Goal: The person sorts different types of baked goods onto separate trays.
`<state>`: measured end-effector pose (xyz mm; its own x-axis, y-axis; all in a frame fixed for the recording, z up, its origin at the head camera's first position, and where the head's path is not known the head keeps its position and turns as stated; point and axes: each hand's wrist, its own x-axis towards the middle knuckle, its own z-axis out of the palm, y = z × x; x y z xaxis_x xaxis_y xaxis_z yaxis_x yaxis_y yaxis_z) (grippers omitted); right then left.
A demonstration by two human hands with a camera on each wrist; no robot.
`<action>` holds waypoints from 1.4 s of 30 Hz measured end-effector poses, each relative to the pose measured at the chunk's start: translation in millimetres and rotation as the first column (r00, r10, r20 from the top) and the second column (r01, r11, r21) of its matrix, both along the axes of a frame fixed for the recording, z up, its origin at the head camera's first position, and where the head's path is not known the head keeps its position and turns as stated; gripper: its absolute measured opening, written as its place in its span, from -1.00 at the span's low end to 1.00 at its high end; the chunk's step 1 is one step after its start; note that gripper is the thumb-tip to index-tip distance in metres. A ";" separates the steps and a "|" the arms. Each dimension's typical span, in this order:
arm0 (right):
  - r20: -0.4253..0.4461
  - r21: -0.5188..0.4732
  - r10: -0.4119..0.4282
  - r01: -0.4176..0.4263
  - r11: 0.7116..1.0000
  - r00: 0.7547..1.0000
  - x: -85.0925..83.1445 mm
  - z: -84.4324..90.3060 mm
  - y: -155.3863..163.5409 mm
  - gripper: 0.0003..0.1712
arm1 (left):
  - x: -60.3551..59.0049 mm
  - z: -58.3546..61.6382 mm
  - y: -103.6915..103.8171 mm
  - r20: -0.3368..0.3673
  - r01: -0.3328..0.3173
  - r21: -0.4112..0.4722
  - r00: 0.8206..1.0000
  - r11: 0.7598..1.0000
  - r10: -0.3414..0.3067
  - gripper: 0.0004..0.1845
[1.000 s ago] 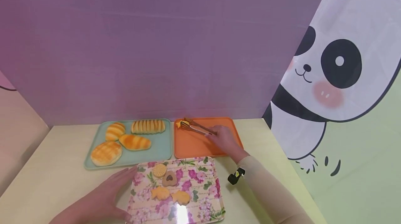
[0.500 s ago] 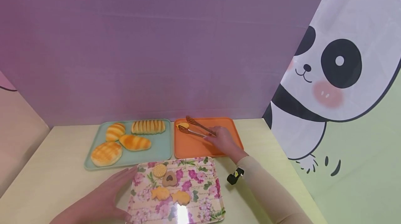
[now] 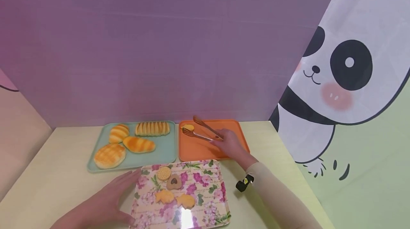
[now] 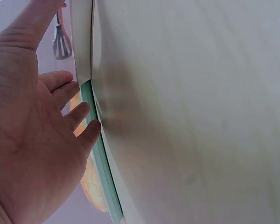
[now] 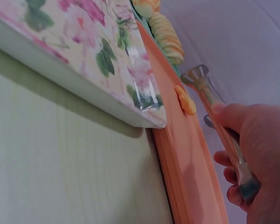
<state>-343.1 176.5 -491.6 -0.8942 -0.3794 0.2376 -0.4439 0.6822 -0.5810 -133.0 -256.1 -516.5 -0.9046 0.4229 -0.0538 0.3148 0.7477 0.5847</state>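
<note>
Metal tongs (image 3: 205, 132) are gripped by the right hand (image 3: 231, 144) over the orange tray (image 3: 205, 150), their tips held apart on either side of a small yellow cookie (image 3: 188, 128) lying in the tray's far left corner. The left hand (image 3: 105, 204) is laid flat and open-fingered on the table (image 3: 57, 172), against the left edge of the floral tray (image 3: 211, 172) of cookies. Four bread rolls are seen on the teal tray (image 3: 166, 150).
</note>
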 end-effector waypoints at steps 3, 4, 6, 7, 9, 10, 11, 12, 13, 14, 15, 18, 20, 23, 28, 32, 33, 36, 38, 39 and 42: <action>0.003 -0.004 0.011 -0.011 1.000 1.000 7.0 -2.0 6.6 -0.43 | -0.3 -1.8 -0.7 0.007 0.001 0.004 1.000 1.000 -0.001 0.49; 0.009 -0.012 0.014 -0.014 1.000 1.000 10.1 -2.7 9.0 -0.41 | -0.6 -2.6 -0.8 0.009 0.001 0.005 1.000 1.000 -0.001 0.49; 0.018 -0.028 0.029 -0.028 0.999 0.999 17.3 -3.0 13.5 -0.40 | -0.7 -2.9 -0.9 0.005 0.002 0.005 1.000 1.000 -0.002 0.50; 0.030 -0.033 0.040 -0.039 0.999 0.999 21.4 -2.5 15.7 -0.40 | -0.8 -2.4 -1.0 -0.001 0.003 0.001 1.000 1.000 -0.003 0.50; 0.056 -0.044 0.071 -0.068 0.997 0.996 31.1 0.7 20.0 -0.40 | -1.3 -1.4 -1.5 -0.009 0.005 -0.007 1.000 1.000 -0.005 0.50; 0.069 -0.040 0.086 -0.084 0.996 0.994 36.3 2.7 22.3 -0.40 | -1.3 -0.8 -1.7 -0.009 0.006 -0.009 1.000 1.000 -0.006 0.50; 0.083 -0.038 0.108 -0.105 0.994 0.991 41.7 4.9 24.7 -0.40 | -1.3 -0.2 -2.0 -0.009 0.006 -0.011 1.000 1.000 -0.006 0.50; 0.096 -0.031 0.127 -0.124 0.992 0.987 46.9 6.8 27.3 -0.40 | -1.3 0.4 -2.3 -0.009 0.005 -0.012 1.000 1.000 -0.005 0.50; 0.105 -0.025 0.148 -0.146 0.989 0.983 52.4 8.7 30.5 -0.41 | -1.1 1.2 -2.1 -0.004 0.004 -0.011 1.000 1.000 -0.004 0.50; 0.110 -0.020 0.167 -0.166 0.986 0.980 58.0 10.5 33.6 -0.41 | -0.9 1.9 -1.9 0.000 0.002 -0.012 1.000 1.000 -0.002 0.50; 0.115 -0.014 0.186 -0.185 0.983 0.976 63.5 11.9 36.8 -0.43 | -0.3 2.7 -1.7 0.004 0.000 -0.011 1.000 1.000 0.000 0.50; 0.146 0.010 0.233 -0.237 0.972 0.962 78.5 13.4 46.4 -0.45 | -0.3 3.8 -1.4 0.007 -0.005 -0.010 1.000 1.000 0.005 0.51; 0.183 0.032 0.251 -0.261 0.965 0.950 88.5 14.6 52.0 -0.45 | -0.9 3.8 -1.3 0.007 -0.005 -0.014 1.000 1.000 0.005 0.51; 0.237 0.055 0.280 -0.301 0.952 0.930 100.9 16.7 58.9 -0.46 | -1.0 3.3 -1.1 0.010 -0.008 -0.021 1.000 1.000 0.008 0.52; 0.253 0.058 0.339 -0.364 0.930 0.906 115.3 19.1 66.7 -0.55 | -0.2 3.8 -0.3 0.014 -0.016 -0.024 1.000 1.000 0.017 0.51; 0.272 0.035 0.379 -0.402 0.915 0.885 123.5 21.5 67.8 -0.60 | 0.0 5.6 0.2 0.020 -0.017 -0.019 1.000 1.000 0.018 0.49; 0.282 0.029 0.387 -0.411 0.911 0.878 125.1 21.9 67.5 -0.60 | -0.1 6.0 0.2 0.021 -0.018 -0.018 1.000 1.000 0.018 0.49; 0.300 0.029 0.402 -0.429 0.903 0.865 129.6 23.2 65.6 -0.61 | -0.2 6.9 0.5 0.025 -0.016 -0.020 1.000 1.000 0.017 0.49; 0.297 0.031 0.416 -0.444 0.895 0.859 131.9 24.3 64.2 -0.62 | -0.3 6.9 0.6 0.021 -0.013 -0.022 1.000 1.000 0.014 0.49; 0.291 0.033 0.425 -0.453 0.891 0.857 132.9 24.7 63.6 -0.62 | -0.2 7.0 0.8 0.020 -0.015 -0.024 1.000 1.000 0.016 0.49; 0.280 0.043 0.441 -0.470 0.882 0.853 135.6 26.5 62.0 -0.61 | -0.4 6.2 0.7 0.013 -0.011 -0.027 1.000 1.000 0.012 0.49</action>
